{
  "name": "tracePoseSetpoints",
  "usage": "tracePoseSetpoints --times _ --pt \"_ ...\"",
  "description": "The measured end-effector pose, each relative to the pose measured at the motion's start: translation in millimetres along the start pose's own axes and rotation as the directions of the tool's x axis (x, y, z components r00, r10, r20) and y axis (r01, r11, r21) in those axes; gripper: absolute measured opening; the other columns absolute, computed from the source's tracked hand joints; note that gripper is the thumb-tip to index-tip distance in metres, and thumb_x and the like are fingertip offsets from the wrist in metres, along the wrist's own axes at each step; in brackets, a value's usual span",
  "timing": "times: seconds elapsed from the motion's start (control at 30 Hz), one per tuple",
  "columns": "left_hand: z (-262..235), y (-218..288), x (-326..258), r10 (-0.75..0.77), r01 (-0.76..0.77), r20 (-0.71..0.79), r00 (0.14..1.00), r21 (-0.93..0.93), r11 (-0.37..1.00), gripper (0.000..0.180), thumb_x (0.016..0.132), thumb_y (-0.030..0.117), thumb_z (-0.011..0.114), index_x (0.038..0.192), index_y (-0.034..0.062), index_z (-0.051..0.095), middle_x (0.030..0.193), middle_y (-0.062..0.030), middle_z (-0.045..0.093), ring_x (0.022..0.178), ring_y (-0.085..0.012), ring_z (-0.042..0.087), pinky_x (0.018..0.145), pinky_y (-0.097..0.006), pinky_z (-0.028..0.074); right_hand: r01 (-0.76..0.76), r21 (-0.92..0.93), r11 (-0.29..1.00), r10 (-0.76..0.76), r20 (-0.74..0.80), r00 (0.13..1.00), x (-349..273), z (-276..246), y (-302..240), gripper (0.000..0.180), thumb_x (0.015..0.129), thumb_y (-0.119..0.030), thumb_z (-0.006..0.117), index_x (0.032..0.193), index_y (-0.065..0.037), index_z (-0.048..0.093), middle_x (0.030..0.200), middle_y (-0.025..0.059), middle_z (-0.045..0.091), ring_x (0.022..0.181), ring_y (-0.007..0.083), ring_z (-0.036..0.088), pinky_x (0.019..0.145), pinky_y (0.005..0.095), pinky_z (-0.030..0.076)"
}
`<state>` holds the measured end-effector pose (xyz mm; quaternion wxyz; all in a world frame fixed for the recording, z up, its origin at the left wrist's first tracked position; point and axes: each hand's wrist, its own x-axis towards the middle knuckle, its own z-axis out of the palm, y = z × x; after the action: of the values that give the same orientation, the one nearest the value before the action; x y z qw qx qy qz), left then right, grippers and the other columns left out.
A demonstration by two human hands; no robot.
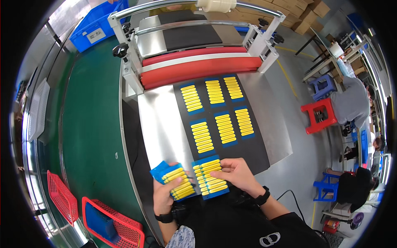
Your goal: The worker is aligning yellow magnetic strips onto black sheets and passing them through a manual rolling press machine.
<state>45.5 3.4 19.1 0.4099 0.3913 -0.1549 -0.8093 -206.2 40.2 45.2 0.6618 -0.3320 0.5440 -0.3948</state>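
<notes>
My left hand (164, 194) is closed around a stack of blue sheets with yellow strips (180, 184), its thumb lying across the top one. Beside it, my right hand (238, 175) pinches the edge of a single blue sheet with yellow strips (210, 175). Both are held in front of my body, over the near end of the machine's metal table (161, 124). Several like sheets lie in two rows on the black mat (253, 151), among them a near-left sheet (202, 137) and a far-right sheet (233, 88).
Beyond the mat, red rollers (202, 68) span a white frame (131, 76) with black knobs. On the green surface (91, 115) at left are a blue bin (93, 27) and a red basket (111, 221) holding blue sheets. Other people sit at right, near a red stool (318, 115).
</notes>
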Motion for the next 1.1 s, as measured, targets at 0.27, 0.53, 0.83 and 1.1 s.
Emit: tracePoseSetpoints --times 0.27,0.53,0.83,1.1 --pt "-11.7 -3.4 10.0 0.078 -0.078 -0.032 0.996 -0.005 0.997 0.051 0.082 -0.006 0.07 0.129 0.001 0.053 0.102 -0.0234 0.069 0.087 -0.0364 0.073 0.078 -0.046 0.061 -0.002 -0.388 0.922 -0.092 -0.224 0.97 -10.4 -6.7 5.4 0.026 0.09 -0.01 0.077 0.106 0.009 0.071 0.091 0.01 0.077 0.08 0.0103 0.072 0.073 0.0226 0.055" --pt "-17.5 -6.5 12.0 0.099 -0.099 -0.023 0.995 0.034 0.995 0.052 0.08 0.0 0.073 0.129 0.0049 0.054 0.1 -0.0201 0.069 0.08 -0.0347 0.073 0.072 -0.044 0.062 0.044 -0.429 0.902 -0.152 -0.223 0.963 -7.0 -13.5 0.5 0.025 0.09 -0.01 0.077 0.107 0.008 0.071 0.093 0.0107 0.077 0.083 0.0093 0.071 0.073 0.0231 0.055" --pt "-16.4 -9.6 14.0 0.087 -0.087 -0.009 0.996 0.033 0.996 0.054 0.08 0.001 0.074 0.13 0.0057 0.053 0.099 -0.0199 0.07 0.08 -0.0349 0.073 0.071 -0.045 0.062 0.064 -0.808 0.586 -0.311 -0.151 0.938 -13.0 -9.9 -9.4 0.022 0.094 -0.016 0.067 0.098 0.006 0.065 0.096 0.0216 0.068 0.089 0.0408 0.066 0.079 0.0447 0.053" --pt "-14.6 -8.4 8.6 0.102 -0.102 -0.02 0.995 0.024 0.995 0.056 0.079 -0.001 0.072 0.131 0.0053 0.052 0.099 -0.0201 0.069 0.079 -0.034 0.073 0.071 -0.045 0.062 -0.01 -0.762 0.647 -0.327 -0.289 0.9 -24.3 -49.6 -27.6 0.022 0.086 -0.013 0.077 0.094 0.006 0.069 0.081 0.0168 0.07 0.069 0.0298 0.067 0.064 0.0351 0.052"
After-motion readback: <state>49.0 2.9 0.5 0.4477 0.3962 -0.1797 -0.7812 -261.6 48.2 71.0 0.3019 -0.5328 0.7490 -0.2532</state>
